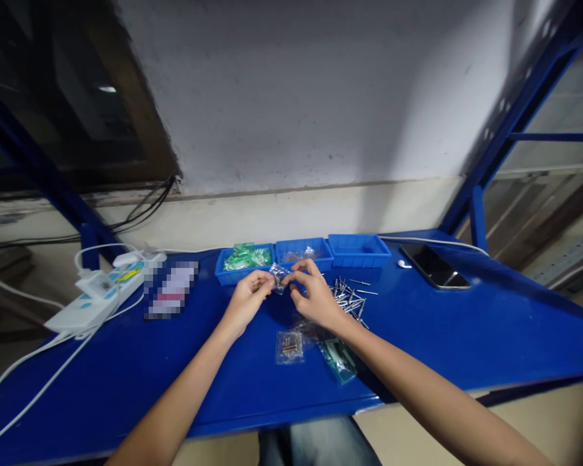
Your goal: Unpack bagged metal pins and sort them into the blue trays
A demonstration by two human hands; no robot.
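Between my two hands, above the table, is a small clear plastic bag [278, 274] with small dark pieces in it that are too blurred to name. My left hand [250, 298] pinches its left edge between thumb and fingers. At the bag's right side my right hand [315, 296] is closed with bent fingers, the index fingertip touching the bag. Below them lies another clear bag [290, 347] of brass-coloured pins or screws. A green-tinted bag [339, 361] rests under my right forearm. Thin metal rods [352, 299] are heaped just right of my right hand, which partly hides them.
Three blue trays stand along the back: one with green packets [245, 257], one with clear bags [304, 254], and one bare tray [359, 251]. A phone [434, 265] and white earbud [404, 265] lie right; a power strip [104, 292] with cables lies left.
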